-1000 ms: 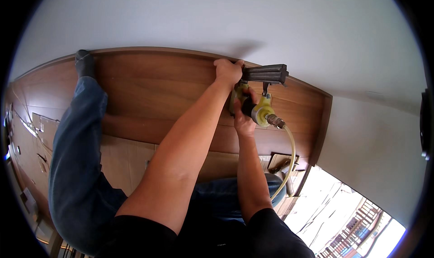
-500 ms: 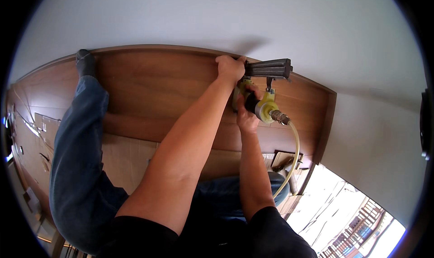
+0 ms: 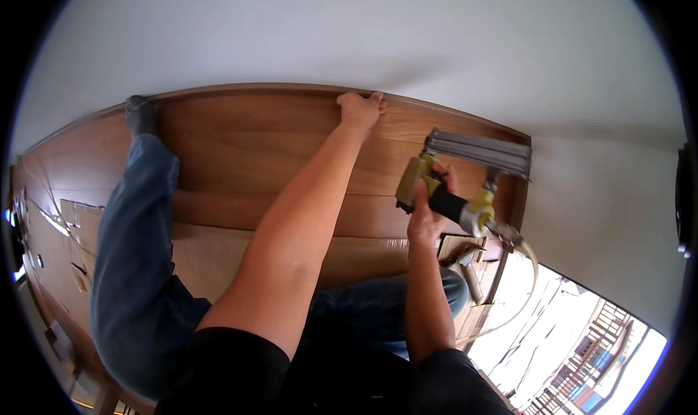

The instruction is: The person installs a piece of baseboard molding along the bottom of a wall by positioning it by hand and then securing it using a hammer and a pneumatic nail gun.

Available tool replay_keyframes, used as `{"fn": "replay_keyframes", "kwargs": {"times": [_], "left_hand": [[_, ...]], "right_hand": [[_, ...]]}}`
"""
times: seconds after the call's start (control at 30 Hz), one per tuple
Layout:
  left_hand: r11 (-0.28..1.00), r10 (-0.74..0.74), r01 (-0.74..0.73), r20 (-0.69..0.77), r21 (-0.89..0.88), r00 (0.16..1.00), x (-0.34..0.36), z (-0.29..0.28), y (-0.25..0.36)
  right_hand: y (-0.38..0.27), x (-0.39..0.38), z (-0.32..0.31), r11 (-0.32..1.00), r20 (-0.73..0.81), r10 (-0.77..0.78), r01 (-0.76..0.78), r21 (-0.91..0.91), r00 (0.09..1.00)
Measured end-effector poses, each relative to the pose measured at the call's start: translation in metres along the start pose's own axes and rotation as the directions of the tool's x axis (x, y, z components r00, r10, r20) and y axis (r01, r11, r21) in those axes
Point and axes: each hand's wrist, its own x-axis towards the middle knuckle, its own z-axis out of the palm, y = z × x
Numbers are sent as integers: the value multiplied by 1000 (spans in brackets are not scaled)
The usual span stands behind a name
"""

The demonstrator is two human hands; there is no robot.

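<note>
A thin brown wooden baseboard strip [image 3: 254, 89] runs along the foot of the white wall. My left hand [image 3: 360, 111] is closed against its upper edge, thumb to the left and fingers curled on the right. In my right hand [image 3: 427, 219] is a yellow-and-black air nail gun [image 3: 454, 203], with my fingers wrapped round its dark grip. The gun is tilted, its long grey magazine up and to the right, and it is held apart from the strip. A pale air hose [image 3: 534, 277] hangs from its metal coupling.
Wood floorboards [image 3: 247, 139] lie before the wall, with cardboard [image 3: 218, 251] over part of them. My socked foot [image 3: 139, 113] rests by the strip at left. A hammer [image 3: 472, 277] lies beside my right knee. Bright floor with clutter [image 3: 574, 342] shows at lower right.
The nail gun has come away from the strip beside my left hand, moving right and toward me with my right hand. My left hand stays at the strip.
</note>
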Motion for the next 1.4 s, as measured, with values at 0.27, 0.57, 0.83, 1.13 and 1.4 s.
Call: {"fn": "replay_keyframes", "kwargs": {"times": [0.27, 0.57, 0.83, 1.13, 1.4], "left_hand": [[984, 75, -76, 15, 161, 997, -12, -16, -13], [-166, 617, -619, 571, 767, 542, -53, -17, -9], [-208, 209, -446, 485, 871, 849, -69, 37, 9], [-150, 242, -469, 492, 870, 836, -77, 24, 15], [-180, 143, -460, 486, 869, 862, -80, 37, 35]], "right_hand": [[5, -35, -82, 965, -23, -219, 213, -151, 975], [36, -12, -85, 982, 57, -133, 139, -131, 989], [27, -7, -85, 980, 90, -71, 87, -181, 993], [34, -10, -83, 996, 17, -42, 44, -82, 999], [37, -9, -84, 996, -3, -34, 33, -78, 999]]}}
